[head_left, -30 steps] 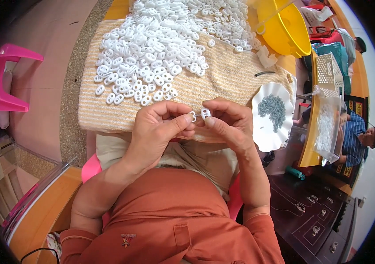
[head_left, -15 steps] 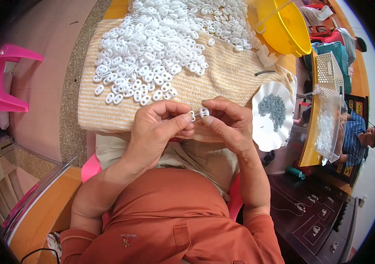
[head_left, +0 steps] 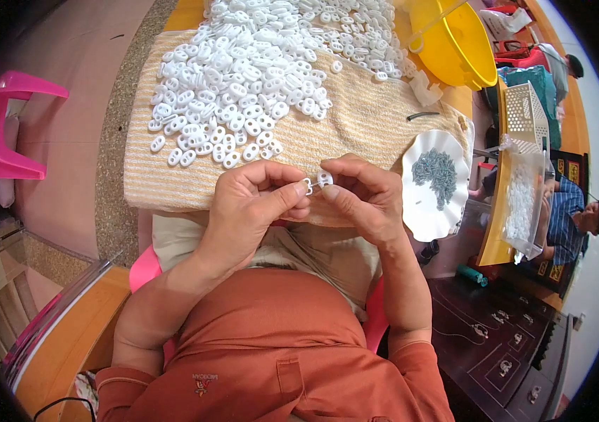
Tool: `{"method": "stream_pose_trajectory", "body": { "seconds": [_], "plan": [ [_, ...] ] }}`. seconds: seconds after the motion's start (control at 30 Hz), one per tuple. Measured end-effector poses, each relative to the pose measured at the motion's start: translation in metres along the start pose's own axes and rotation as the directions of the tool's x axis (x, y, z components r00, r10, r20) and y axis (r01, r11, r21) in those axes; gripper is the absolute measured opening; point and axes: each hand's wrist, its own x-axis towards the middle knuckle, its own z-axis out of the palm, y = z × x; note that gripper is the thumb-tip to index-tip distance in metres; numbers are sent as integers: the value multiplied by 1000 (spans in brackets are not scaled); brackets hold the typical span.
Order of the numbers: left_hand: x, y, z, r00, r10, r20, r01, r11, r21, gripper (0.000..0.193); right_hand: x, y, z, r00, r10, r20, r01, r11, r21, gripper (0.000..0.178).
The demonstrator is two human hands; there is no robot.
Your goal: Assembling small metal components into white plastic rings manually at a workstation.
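Observation:
My left hand (head_left: 253,204) and my right hand (head_left: 362,197) meet over the near edge of a beige ribbed cloth (head_left: 355,126). Between thumb and fingertips my right hand pinches a small white plastic oval piece (head_left: 325,178). My left hand pinches a tiny part (head_left: 308,186) pressed against that piece. A large heap of the same white plastic pieces (head_left: 250,63) covers the far half of the cloth, just beyond my left hand. A white scalloped plate (head_left: 433,211) holding small grey metal parts (head_left: 434,171) lies right of my right hand.
A yellow bowl (head_left: 457,42) stands at the back right. A pink plastic stool (head_left: 4,133) is on the floor at left. Two other people sit at right beside a white basket (head_left: 523,116) and a clear box of white pieces (head_left: 521,204). A dark drawer cabinet (head_left: 503,344) is lower right.
The hands have stayed together at the cloth's near edge; the fingers shifted only slightly around the small white piece.

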Motion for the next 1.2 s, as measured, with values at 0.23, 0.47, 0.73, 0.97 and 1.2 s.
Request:
{"method": "stream_pose_trajectory", "body": {
  "seconds": [0.23, 0.47, 0.73, 0.97, 1.2],
  "plan": [
    [0, 0, 0, 1000, 2, -7, -2, 1000, 11, 13, -1, -3, 1, 1000, 0, -30, 2, 999, 42, 30],
    [0, -1, 0, 1000, 4, 2, -4, 1000, 10, 13, -1, 0, 0, 1000, -7, -9, 7, 1000, 30, 30],
    [0, -2, -1, 1000, 5, -4, -5, 1000, 16, 13, -1, 2, -1, 1000, -31, -1, 31, 999, -34, 30],
    [0, -1, 0, 1000, -6, 1, 6, 1000, 6, 13, -1, -2, -1, 1000, -20, -2, 20, 999, -44, 29],
    [-1, 0, 0, 1000, -19, -1, 19, 1000, 2, 13, -1, -2, -5, 996, 87, 7, -87, 996, 3, 29]
  ]
}}
